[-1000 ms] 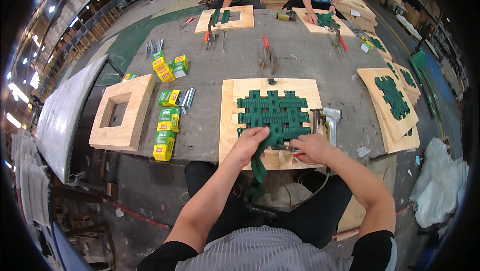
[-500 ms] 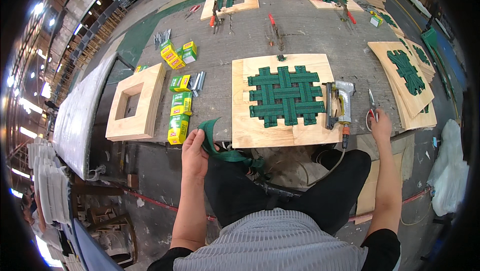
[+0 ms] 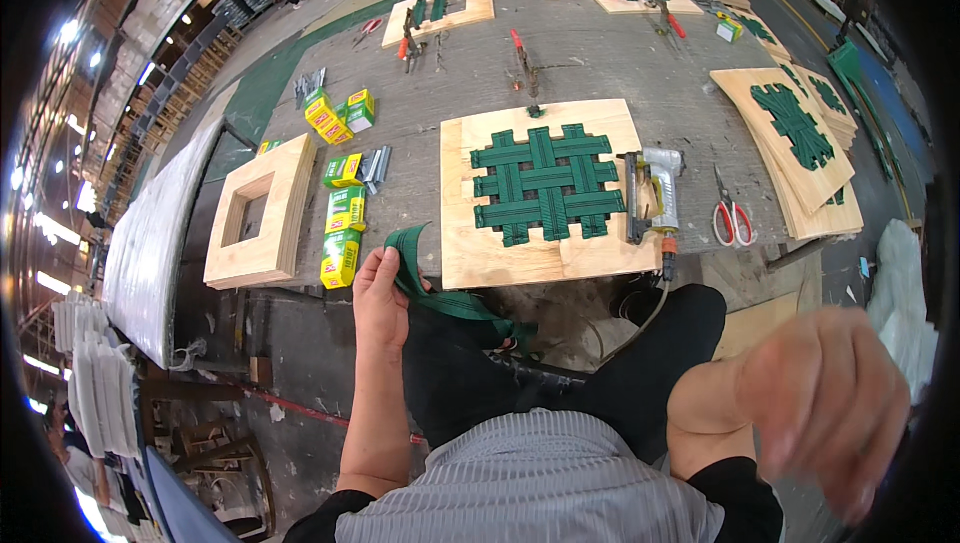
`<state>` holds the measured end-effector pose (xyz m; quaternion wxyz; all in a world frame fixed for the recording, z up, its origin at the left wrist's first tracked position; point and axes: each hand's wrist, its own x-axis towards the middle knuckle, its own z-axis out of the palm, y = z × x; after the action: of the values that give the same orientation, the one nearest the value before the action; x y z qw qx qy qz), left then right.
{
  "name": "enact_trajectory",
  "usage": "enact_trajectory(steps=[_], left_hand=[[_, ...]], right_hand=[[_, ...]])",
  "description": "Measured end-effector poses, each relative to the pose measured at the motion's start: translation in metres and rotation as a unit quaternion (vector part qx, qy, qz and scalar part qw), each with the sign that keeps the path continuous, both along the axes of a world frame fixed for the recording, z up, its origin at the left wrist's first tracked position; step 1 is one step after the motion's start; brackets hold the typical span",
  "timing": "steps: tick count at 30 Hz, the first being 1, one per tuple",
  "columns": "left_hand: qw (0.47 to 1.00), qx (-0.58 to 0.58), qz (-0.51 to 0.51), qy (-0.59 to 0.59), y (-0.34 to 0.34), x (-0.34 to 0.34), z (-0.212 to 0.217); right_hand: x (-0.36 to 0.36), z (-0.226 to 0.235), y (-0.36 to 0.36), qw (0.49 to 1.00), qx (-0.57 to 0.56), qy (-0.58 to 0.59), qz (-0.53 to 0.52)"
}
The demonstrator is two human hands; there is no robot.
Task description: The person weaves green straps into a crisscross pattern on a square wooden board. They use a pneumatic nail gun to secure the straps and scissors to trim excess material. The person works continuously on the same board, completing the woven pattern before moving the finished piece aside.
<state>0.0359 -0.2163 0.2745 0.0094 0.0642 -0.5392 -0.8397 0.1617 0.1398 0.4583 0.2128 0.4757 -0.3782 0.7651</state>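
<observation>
My left hand (image 3: 380,293) pinches the end of a green webbing strap (image 3: 405,253) at the table's front edge. The strap's tail hangs over my lap. My right hand (image 3: 825,408) is raised close to the camera at the lower right, its bent fingers blurred; I cannot make out anything in it. Red-handled scissors (image 3: 732,221) lie on the table beyond it. In front of me is a square wooden panel (image 3: 580,263) with green straps woven over its opening (image 3: 545,183). A staple gun (image 3: 655,198) lies on the panel's right edge, its hose trailing down.
Stacked wooden frames (image 3: 285,233) and yellow-green boxes (image 3: 343,211) with loose staple strips (image 3: 375,171) stand at the left. Woven panels (image 3: 790,133) are piled at the right. Pliers (image 3: 525,73) lie beyond my panel. Two people work across the table (image 3: 420,113).
My right hand has left the scissors on the table and come up toward the camera. My left hand still holds the strap. The whole view has shifted slightly.
</observation>
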Motion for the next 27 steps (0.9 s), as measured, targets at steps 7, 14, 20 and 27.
enact_trajectory(steps=[7, 14, 20, 27], left_hand=[[0.999, -0.002, 0.041, 0.009, -0.02, 0.008, -0.002], [0.999, -0.006, 0.047, 0.0, -0.03, 0.015, -0.006], [1.0, -0.003, 0.027, -0.008, -0.027, 0.018, -0.013], [1.0, -0.004, 0.024, -0.011, -0.023, 0.02, -0.017]], right_hand=[[0.004, 0.012, -0.023, 0.973, -0.045, 0.088, 0.206], [0.019, 0.02, -0.021, 0.977, 0.005, -0.007, 0.213], [0.022, 0.021, -0.022, 0.974, -0.013, -0.019, 0.225], [0.011, 0.02, -0.033, 0.972, -0.038, 0.057, 0.226]])
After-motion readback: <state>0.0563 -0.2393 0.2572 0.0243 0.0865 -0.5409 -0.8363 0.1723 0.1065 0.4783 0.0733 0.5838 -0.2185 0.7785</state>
